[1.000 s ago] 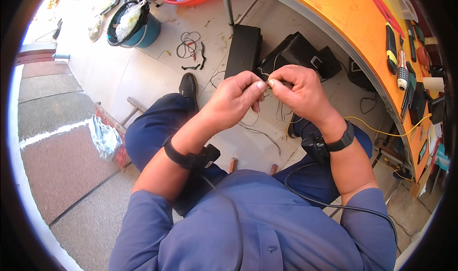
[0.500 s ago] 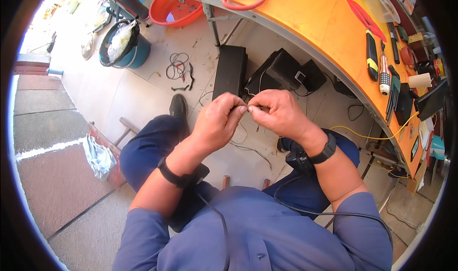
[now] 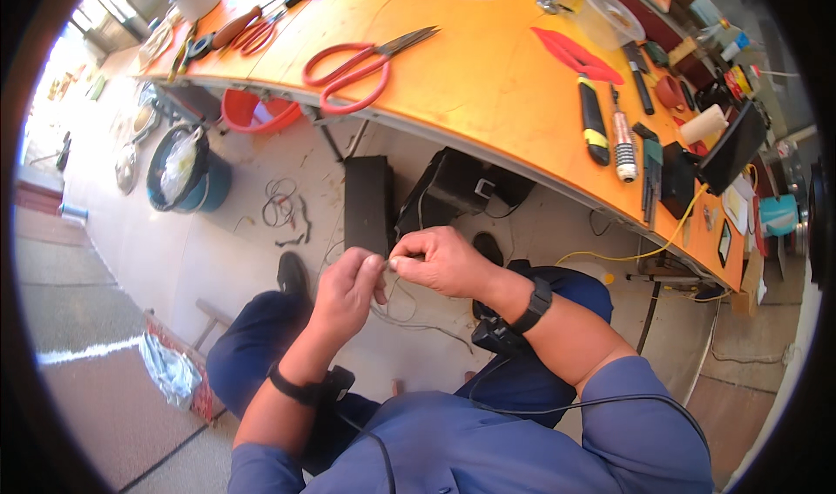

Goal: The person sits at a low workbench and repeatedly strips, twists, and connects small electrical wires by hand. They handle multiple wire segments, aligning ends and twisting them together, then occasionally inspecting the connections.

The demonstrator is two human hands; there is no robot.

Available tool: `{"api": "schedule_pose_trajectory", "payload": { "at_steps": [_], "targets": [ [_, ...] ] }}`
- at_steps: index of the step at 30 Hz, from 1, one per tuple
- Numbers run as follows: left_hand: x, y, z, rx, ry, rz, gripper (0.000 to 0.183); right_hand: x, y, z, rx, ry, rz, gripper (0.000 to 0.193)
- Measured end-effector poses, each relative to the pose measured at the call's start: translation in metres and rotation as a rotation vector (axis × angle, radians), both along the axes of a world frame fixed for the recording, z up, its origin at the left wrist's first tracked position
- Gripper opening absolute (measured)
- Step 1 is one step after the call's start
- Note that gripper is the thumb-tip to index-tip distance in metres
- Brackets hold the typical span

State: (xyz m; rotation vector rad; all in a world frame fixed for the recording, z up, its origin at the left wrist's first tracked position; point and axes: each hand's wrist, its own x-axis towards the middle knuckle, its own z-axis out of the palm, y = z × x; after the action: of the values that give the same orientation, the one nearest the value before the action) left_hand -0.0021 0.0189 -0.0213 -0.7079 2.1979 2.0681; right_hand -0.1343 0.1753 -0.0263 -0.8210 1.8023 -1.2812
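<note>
Low over the floor, my left hand [image 3: 346,289] and my right hand [image 3: 441,262] meet at their fingertips. Both are closed in a pinch on a thin wire, of which only a tiny bit shows between the fingers. Below the hands, a thin grey cable [image 3: 427,327] trails across the floor; whether it joins the pinched piece is hidden. Just beyond, a long black box [image 3: 368,205] and a black boxy device [image 3: 464,181] stand on the floor under the table.
The orange table [image 3: 488,76] curves ahead, bearing red-handled scissors [image 3: 370,69], a black-and-yellow cutter [image 3: 593,120], a screwdriver [image 3: 623,146] and a black screen [image 3: 734,148]. A lined blue bucket [image 3: 213,189], red basin [image 3: 261,115] and coiled cable [image 3: 279,205] are at left. A yellow cable [image 3: 644,257] hangs right.
The view has shifted up and to the right, bringing more of the tabletop in. My hands appear lower and further left in the picture, still pinched together.
</note>
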Motion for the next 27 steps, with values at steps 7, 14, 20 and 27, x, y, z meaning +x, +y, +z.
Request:
{"api": "schedule_pose_trajectory", "payload": {
  "at_steps": [7, 14, 20, 27],
  "targets": [
    [-0.001, 0.001, 0.004, -0.613, 0.510, -0.106, 0.019, -0.003, 0.001, -0.001, -0.014, -0.612, -0.019, 0.015],
    [-0.001, 0.002, 0.001, -0.553, 0.503, -0.100, 0.012, -0.002, 0.000, -0.011, -0.119, -0.757, 0.042, 0.014],
    [0.004, 0.003, -0.007, -0.259, 0.345, -0.035, 0.013, -0.001, 0.000, -0.007, -0.164, -0.773, 0.032, 0.015],
    [0.005, 0.002, -0.017, 0.070, 0.099, 0.104, 0.021, 0.011, -0.004, -0.005, -0.261, 0.505, -0.049, 0.016]
  ]
}}
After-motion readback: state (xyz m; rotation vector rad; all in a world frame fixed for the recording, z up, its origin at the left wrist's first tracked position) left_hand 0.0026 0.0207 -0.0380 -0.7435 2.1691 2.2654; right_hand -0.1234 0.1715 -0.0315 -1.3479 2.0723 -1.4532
